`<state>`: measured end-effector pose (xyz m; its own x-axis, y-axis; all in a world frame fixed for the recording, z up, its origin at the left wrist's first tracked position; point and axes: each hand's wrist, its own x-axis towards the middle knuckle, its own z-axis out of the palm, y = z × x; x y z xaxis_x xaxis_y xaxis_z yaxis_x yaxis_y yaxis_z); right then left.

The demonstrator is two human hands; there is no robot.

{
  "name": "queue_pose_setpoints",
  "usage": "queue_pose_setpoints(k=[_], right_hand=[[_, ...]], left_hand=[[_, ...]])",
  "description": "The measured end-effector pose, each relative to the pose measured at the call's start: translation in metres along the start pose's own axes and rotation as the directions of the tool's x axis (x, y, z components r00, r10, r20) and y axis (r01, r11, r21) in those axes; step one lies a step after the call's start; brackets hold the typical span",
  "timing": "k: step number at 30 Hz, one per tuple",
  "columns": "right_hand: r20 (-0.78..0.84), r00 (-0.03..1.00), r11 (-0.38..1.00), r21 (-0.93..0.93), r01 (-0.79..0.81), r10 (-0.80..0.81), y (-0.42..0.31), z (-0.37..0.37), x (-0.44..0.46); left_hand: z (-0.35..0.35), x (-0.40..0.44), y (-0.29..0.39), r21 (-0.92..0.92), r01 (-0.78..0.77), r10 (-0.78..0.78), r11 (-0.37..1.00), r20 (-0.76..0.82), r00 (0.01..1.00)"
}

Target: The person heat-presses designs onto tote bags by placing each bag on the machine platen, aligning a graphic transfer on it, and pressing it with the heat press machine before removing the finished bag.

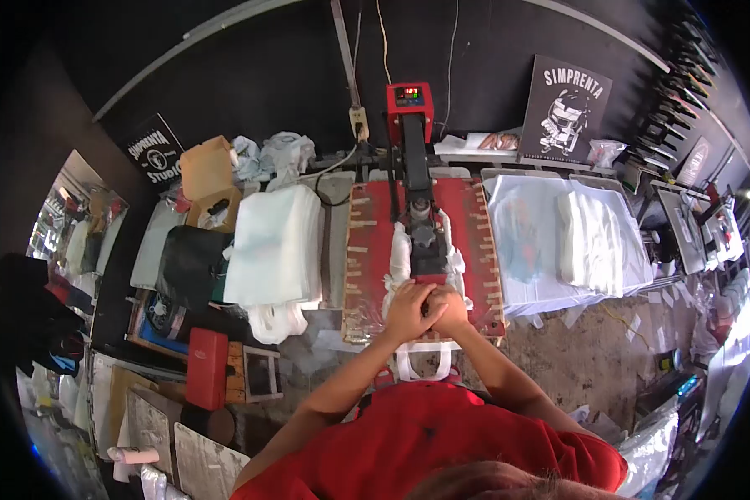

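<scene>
A red heat press (358, 258) with a black arm and a lit digital display (410, 94) stands straight ahead of me. My left hand (410, 310) and my right hand (449, 312) come together at the front end of its arm, fingers closed over the black handle, which is mostly hidden beneath them. White cloth is bunched along both sides of the arm. Below the press's front edge hang white straps (423, 364), like those of a tote bag; whatever lies under the upper plate is out of sight.
To the left is a stack of white fabric bags (272, 242), beside an open cardboard box (210, 179). On the right, a cloth-covered table (521, 287) bears a folded white stack (590, 242). A red case (207, 367) sits lower left. A Simprenta sign (565, 108) leans at the back.
</scene>
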<state>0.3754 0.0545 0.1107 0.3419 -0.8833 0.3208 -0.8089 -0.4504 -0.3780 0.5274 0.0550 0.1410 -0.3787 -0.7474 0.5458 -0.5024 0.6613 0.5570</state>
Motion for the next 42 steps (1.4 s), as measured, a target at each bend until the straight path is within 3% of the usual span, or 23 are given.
queue_pose_setpoints(k=[3,6,11,14,16,17,18,19,20,23,25,27,32,37,40,42], right_hand=[[-0.009,0.998,0.998,-0.032,0.059,-0.059,0.004,0.0,-0.001],[0.069,0.998,1.0,-0.028,-0.006,0.008,0.0,-0.006,-0.001],[-0.018,0.998,0.998,0.008,0.063,-0.063,0.001,-0.003,0.002],[0.001,1.0,1.0,0.009,0.005,-0.005,0.005,0.002,0.0],[0.019,0.998,0.998,-0.011,0.063,-0.062,0.001,-0.007,-0.004],[0.092,0.993,0.995,-0.067,-0.07,0.076,-0.001,-0.001,-0.002],[0.072,0.995,0.997,-0.036,-0.073,0.076,-0.002,0.002,-0.006],[0.039,0.997,0.998,-0.016,-0.069,0.069,0.002,0.001,-0.003],[-0.019,0.999,0.998,0.043,0.041,-0.041,0.005,0.001,-0.003],[0.041,0.999,0.999,0.027,-0.024,0.023,0.004,0.0,-0.003],[-0.002,1.0,1.0,0.024,-0.002,0.003,0.002,0.0,-0.004],[0.035,0.999,0.999,0.013,0.031,-0.032,0.005,0.003,-0.003],[0.011,1.0,0.999,0.023,0.027,-0.027,0.007,0.005,-0.003],[0.025,0.999,0.998,-0.062,0.027,-0.026,0.005,0.005,-0.007],[0.03,0.999,0.997,0.059,0.043,-0.044,0.0,-0.008,-0.004],[0.051,0.998,0.999,0.025,0.03,-0.031,0.0,-0.006,-0.003]], left_hand=[[-0.001,0.002,0.002,-0.001,-0.043,0.043,0.999,-0.026,0.999],[0.002,0.001,0.0,-0.008,-0.03,0.03,1.0,-0.006,1.0],[0.003,0.0,-0.001,0.003,-0.013,0.013,1.0,0.009,1.0],[0.0,0.002,0.0,-0.01,0.006,-0.005,1.0,0.051,0.999],[0.0,0.0,0.007,0.033,-0.011,0.011,0.999,-0.02,1.0],[0.001,-0.001,0.006,0.071,-0.01,0.011,0.997,-0.012,1.0],[0.0,-0.004,0.005,0.025,0.017,-0.018,1.0,0.029,0.999],[-0.001,0.001,0.004,-0.02,0.03,-0.028,0.999,0.059,0.998],[0.004,-0.002,-0.001,0.014,0.031,-0.032,0.999,0.058,0.998],[0.005,-0.001,-0.001,0.035,-0.037,0.037,0.999,0.0,0.999],[0.002,0.002,0.002,0.046,-0.067,0.068,0.997,-0.022,0.997],[0.0,0.002,0.003,-0.008,-0.002,0.003,1.0,0.026,1.0],[0.004,0.002,-0.003,-0.007,-0.063,0.063,0.998,-0.04,0.997],[-0.002,0.001,0.004,0.002,0.046,-0.046,0.999,0.039,0.998],[0.002,0.003,-0.001,-0.014,-0.071,0.07,0.997,-0.068,0.995],[0.002,0.001,-0.001,-0.022,-0.06,0.058,0.998,-0.068,0.996]])
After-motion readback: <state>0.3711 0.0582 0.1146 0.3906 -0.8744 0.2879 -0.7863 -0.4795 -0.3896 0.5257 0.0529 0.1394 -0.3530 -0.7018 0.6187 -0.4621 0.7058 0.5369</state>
